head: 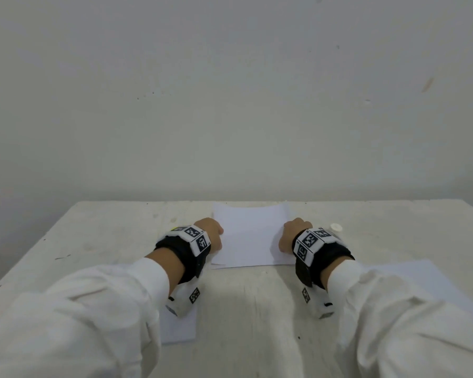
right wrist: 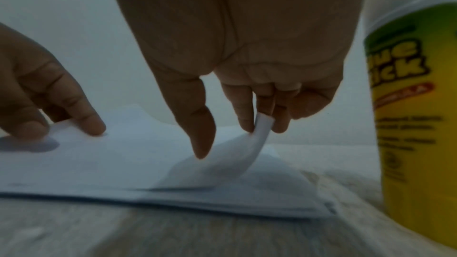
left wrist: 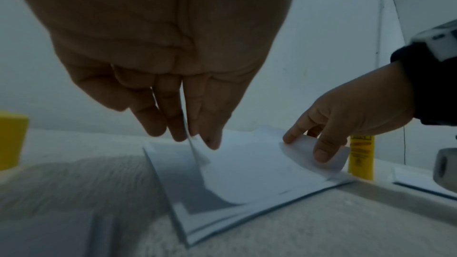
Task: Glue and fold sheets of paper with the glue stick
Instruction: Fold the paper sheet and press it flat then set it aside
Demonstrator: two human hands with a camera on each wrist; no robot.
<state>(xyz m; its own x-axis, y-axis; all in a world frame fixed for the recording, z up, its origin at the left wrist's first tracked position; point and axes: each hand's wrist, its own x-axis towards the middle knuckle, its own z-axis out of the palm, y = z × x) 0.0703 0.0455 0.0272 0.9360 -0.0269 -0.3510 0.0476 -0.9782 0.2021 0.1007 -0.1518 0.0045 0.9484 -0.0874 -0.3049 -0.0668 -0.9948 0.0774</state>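
Observation:
A white sheet of paper [head: 250, 236] lies on a thin pile in the middle of the table. My left hand [left wrist: 195, 138] pinches the sheet's left edge and lifts it a little. At the opposite side my right hand [right wrist: 230, 138] pinches the right edge, which curls up between the fingers [right wrist: 247, 116]. In the head view both hands [head: 212, 233] [head: 291, 236] sit at the sheet's sides. The yellow glue stick [right wrist: 415, 105] stands upright just right of my right hand, also visible in the left wrist view [left wrist: 361, 157].
A yellow object [left wrist: 12, 140] stands left of my left hand. More white paper lies at the near right [head: 421, 282] and under my left forearm [head: 179, 326]. A white round top [head: 336, 227] shows beyond my right wrist. A wall rises behind the table [head: 120, 227].

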